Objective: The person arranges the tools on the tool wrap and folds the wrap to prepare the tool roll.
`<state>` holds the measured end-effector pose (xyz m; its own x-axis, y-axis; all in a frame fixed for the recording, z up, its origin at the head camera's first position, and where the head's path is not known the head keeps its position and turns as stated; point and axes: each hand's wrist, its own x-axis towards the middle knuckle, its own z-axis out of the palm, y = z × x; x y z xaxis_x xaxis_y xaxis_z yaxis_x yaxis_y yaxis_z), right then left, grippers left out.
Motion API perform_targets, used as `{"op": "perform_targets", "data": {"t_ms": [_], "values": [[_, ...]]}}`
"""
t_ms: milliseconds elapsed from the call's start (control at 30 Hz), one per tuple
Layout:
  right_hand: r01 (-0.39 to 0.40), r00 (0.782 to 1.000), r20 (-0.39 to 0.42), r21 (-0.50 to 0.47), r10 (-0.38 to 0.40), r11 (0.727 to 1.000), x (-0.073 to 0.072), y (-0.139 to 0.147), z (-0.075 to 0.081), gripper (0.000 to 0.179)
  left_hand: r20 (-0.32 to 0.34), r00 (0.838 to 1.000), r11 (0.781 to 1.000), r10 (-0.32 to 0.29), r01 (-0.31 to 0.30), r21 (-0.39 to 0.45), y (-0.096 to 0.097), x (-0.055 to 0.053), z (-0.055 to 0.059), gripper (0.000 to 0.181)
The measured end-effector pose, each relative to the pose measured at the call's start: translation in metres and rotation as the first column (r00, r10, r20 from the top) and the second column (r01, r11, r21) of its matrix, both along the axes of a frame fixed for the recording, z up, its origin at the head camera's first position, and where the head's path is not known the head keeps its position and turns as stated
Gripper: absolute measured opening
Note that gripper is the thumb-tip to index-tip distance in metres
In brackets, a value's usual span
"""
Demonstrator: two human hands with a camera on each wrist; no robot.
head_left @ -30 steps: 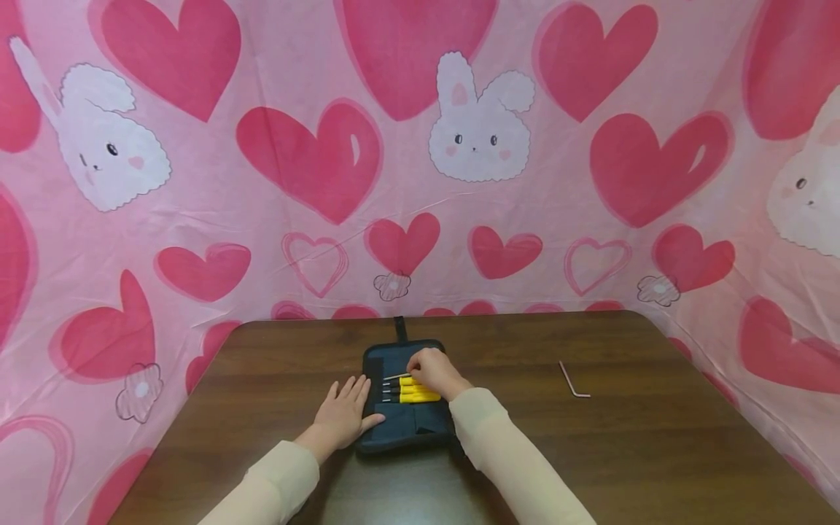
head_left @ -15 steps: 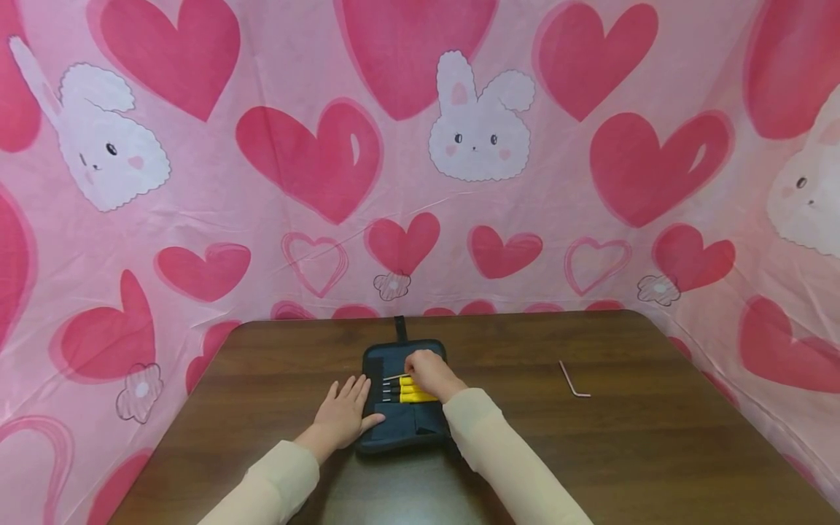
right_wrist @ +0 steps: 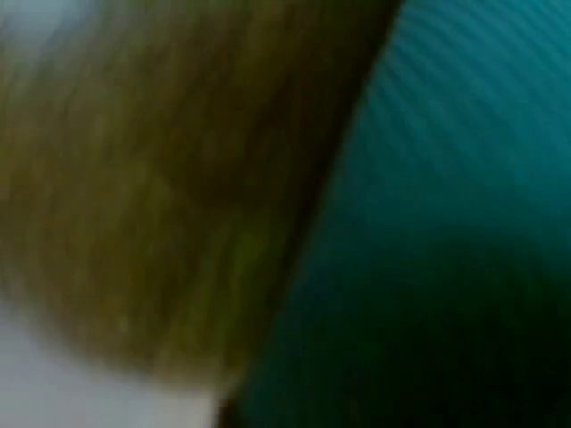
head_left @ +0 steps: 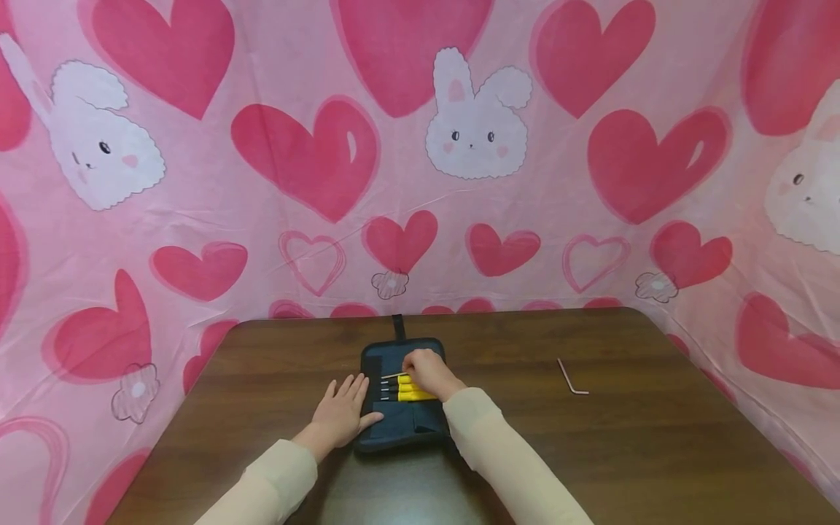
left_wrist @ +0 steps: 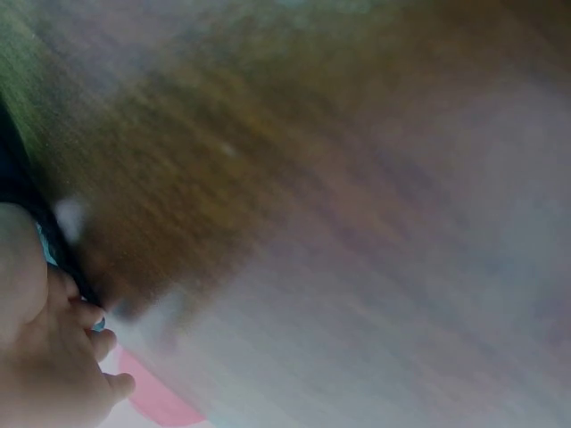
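A dark fabric tool case (head_left: 394, 433) lies unfolded on the table. Several yellow-and-black screwdrivers (head_left: 413, 390) sit side by side in its middle. My left hand (head_left: 337, 415) rests on the case's left edge, fingers straight and spread, thumb over the lower pocket; the left wrist view catches part of this hand (left_wrist: 58, 357) beside the dark edge. Above the screwdrivers, my right hand (head_left: 429, 372) has curled fingers and pinches a thin metal rod (head_left: 393, 376) that points left. Its other end is hidden by the hand. In the right wrist view the case (right_wrist: 446, 223) is close and blurred.
An L-shaped hex key (head_left: 569, 380) lies alone on the brown wooden table (head_left: 512, 350), right of the case. A black strap (head_left: 399, 327) reaches from the case to the table's far edge. Behind hangs a pink cloth (head_left: 407, 189) with hearts and rabbits.
My right hand has shifted slightly left over the case, still holding the thin metal rod. The left hand stays where it was on the case. The head view has tilted very slightly.
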<state>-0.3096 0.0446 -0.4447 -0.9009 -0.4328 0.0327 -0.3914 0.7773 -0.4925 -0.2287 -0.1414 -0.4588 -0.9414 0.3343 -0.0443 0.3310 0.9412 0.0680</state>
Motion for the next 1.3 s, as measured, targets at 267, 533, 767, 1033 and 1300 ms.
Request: {"op": "perform_targets", "data": {"t_ms": [267, 533, 767, 1033, 1300], "values": [[-0.027, 1.000, 0.010, -0.047, 0.028, 0.998, 0.000, -0.008, -0.004, 0.015, -0.021, 1.000, 1.000, -0.019, 0.019, -0.013, -0.004, -0.006, -0.008, 0.078], [-0.047, 0.999, 0.026, -0.027, 0.048, 0.999, 0.001, -0.011, -0.002, 0.017, -0.029, 0.999, 1.000, -0.027, 0.027, -0.007, -0.004, -0.007, -0.011, 0.079], [-0.060, 0.997, 0.051, -0.004, 0.060, 0.998, 0.002, -0.012, -0.003, 0.019, -0.010, 1.000, 1.000, -0.014, 0.014, 0.020, -0.001, -0.001, 0.000, 0.073], [-0.056, 0.995, 0.085, 0.009, 0.055, 0.998, 0.002, -0.015, -0.002, 0.020, -0.003, 1.000, 1.000, -0.011, 0.012, 0.026, -0.001, 0.000, 0.001, 0.074], [-0.075, 0.996, 0.054, 0.014, 0.074, 0.997, 0.004, -0.015, -0.001, 0.019, -0.012, 1.000, 1.000, -0.017, 0.017, 0.024, -0.001, -0.001, 0.000, 0.074]]}}
